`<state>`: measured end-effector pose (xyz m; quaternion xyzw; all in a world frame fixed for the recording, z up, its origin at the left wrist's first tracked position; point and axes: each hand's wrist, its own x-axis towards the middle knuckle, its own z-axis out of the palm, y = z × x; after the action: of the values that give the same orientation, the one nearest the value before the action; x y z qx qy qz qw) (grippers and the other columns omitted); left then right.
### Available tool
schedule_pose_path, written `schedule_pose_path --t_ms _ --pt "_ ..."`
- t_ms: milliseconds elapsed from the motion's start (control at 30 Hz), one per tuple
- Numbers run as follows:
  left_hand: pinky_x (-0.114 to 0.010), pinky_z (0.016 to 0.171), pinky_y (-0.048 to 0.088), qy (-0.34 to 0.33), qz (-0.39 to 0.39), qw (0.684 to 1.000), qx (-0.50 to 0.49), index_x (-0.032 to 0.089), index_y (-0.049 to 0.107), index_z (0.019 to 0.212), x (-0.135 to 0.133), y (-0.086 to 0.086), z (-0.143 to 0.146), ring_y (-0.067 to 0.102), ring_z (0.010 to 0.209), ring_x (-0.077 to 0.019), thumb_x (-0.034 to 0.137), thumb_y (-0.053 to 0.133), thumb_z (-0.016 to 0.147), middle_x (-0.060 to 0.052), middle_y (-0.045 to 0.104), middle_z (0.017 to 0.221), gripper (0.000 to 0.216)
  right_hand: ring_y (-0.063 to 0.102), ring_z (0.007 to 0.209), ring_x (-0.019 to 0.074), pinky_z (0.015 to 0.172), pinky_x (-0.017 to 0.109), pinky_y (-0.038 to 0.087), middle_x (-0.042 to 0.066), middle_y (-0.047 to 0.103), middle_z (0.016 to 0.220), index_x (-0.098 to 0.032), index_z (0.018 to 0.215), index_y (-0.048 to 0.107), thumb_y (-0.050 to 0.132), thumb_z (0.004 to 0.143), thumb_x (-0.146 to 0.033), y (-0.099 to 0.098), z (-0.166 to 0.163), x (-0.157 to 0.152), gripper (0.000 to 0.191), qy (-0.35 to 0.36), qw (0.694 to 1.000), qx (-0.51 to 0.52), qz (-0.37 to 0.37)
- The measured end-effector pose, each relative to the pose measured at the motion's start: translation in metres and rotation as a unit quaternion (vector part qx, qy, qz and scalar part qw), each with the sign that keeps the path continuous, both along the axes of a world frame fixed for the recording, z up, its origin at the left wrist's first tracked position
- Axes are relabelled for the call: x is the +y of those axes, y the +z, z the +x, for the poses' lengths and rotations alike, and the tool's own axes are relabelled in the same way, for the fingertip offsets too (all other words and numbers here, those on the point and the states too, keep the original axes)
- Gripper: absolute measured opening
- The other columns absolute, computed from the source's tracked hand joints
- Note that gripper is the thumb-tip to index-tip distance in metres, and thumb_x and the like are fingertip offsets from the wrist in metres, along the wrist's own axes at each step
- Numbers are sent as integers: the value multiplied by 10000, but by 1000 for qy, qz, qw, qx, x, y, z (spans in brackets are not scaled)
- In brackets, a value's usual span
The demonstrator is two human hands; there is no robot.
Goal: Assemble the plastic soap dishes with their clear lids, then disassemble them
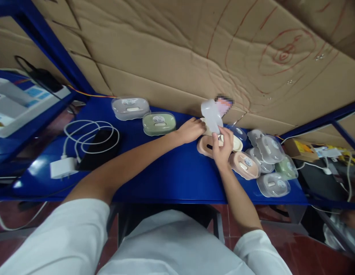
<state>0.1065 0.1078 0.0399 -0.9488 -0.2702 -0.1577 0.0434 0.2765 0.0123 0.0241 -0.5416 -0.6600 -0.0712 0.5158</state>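
Toward the back of the blue table, my right hand (224, 147) pinches a translucent white plastic piece (213, 117) and holds it raised. My left hand (192, 130) is beside it, its bent fingertips on a cream plastic part (206, 131) that is partly covered by the translucent piece. Below the hands lies a peach oval tray (204, 148) with a dark slot. An open cream oval tray (236, 144) sits just right of my right hand. Near that wrist rests a peach oval box (245, 165) with a clear lid and round label.
Several clear-lidded oval boxes (270, 149) cluster at the right. A grey box (130, 108) and a green box (159, 123) stand back left. A white charger (63, 167) with coiled cable lies by a black flat object (98, 151). Cardboard (154, 57) walls the back.
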Motion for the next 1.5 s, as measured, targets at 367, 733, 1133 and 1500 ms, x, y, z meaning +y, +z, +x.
schedule_pose_path --t_ms 367,733,1133,1500 --pt "-447 988 438 36 22 999 3 111 616 1410 -30 -15 -27 571 1321 -364 200 589 1023 -218 626 1425 398 632 1239 265 1120 497 517 121 659 1257 -228 1347 654 542 1078 -389 -9 -13 -6 332 42 998 33 35" --pt "-442 971 487 83 -8 996 -30 128 715 1170 -60 -22 -74 684 1123 -310 216 575 1044 -151 737 1184 208 629 1245 291 1109 534 528 148 656 1265 -221 1354 652 471 1087 -396 -20 3 8 367 31 999 -11 -8" --pt "-629 1241 302 104 55 987 -105 322 518 1545 -135 -32 -134 490 1465 -380 322 751 966 -188 470 1617 623 669 1150 272 1018 473 553 114 711 1176 -230 1340 671 580 1061 -244 -6 -23 -29 294 207 959 -181 -64" --pt "-525 1269 310 3 -52 998 -38 208 509 1560 -88 -42 -127 450 1535 -332 327 646 1041 -175 512 1626 550 556 1479 236 1268 510 424 109 686 1466 -225 1447 620 579 1085 -315 -26 -29 -33 375 292 904 -263 -169"
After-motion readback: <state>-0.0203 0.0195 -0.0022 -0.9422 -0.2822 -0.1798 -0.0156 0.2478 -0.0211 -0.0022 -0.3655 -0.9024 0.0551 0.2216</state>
